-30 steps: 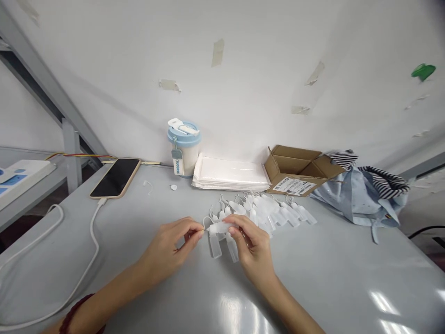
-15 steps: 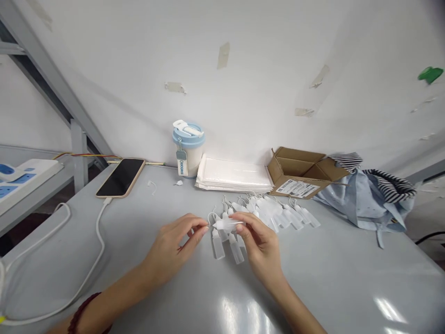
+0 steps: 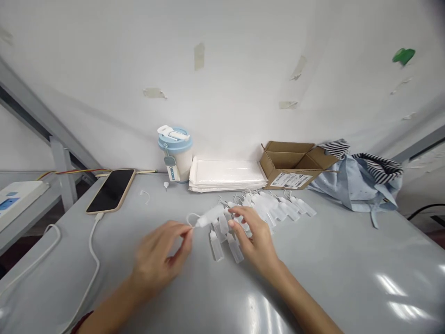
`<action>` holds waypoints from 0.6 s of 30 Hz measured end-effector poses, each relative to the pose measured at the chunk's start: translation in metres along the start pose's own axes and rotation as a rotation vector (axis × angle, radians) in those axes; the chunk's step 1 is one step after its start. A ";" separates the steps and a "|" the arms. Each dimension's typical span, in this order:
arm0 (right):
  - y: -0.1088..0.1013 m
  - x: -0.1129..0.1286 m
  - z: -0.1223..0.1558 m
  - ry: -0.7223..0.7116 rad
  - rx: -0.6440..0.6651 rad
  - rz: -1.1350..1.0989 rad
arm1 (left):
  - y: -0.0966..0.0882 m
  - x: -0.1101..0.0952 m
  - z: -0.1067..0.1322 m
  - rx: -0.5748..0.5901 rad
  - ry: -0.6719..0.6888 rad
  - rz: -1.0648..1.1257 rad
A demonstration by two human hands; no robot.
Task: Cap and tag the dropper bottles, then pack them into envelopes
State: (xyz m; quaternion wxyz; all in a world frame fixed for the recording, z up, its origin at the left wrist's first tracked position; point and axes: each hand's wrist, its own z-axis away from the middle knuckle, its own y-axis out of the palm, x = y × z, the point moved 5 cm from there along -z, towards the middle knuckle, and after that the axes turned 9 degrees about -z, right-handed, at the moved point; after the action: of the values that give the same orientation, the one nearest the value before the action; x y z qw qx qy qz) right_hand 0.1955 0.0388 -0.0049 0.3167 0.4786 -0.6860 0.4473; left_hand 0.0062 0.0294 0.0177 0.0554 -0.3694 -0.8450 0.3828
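Plastic dropper bottle (image 3: 210,216), translucent, lies level above the worktop (image 3: 347,260): your left hand (image 3: 156,257) pinches its nozzle end, your right hand (image 3: 255,239) sits loosely open beside its base, more bottles (image 3: 267,206) at one o'clock.

one left hand (image 3: 158,260), one right hand (image 3: 255,241), one phone (image 3: 110,191), one tumbler (image 3: 175,155), one cardboard box (image 3: 294,162), dropper bottles (image 3: 267,206) — too bunched to count

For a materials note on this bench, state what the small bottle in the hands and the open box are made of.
The small bottle looks like soft plastic, perhaps polyethylene: its walls are milky, translucent and matte. The open box looks like plain brown cardboard with a matte, uncoated finish, shown by its dull fibrous flaps; whether it is corrugated is hard to tell from here.
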 end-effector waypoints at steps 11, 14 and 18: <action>0.022 0.002 0.007 -0.249 0.260 0.493 | 0.015 0.035 -0.006 0.145 -0.083 -0.195; 0.024 -0.002 0.008 -0.241 0.268 0.591 | 0.029 0.046 -0.002 0.359 -0.137 -0.154; 0.025 -0.010 0.009 -0.257 0.232 0.688 | 0.032 0.039 -0.002 0.434 0.012 -0.162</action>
State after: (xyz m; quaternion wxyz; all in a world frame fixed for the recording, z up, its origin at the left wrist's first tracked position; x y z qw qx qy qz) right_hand 0.1751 0.0385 -0.0251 0.0034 0.3054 -0.7852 0.5386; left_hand -0.0026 0.0709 -0.0102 0.1691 -0.2822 -0.7695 0.5474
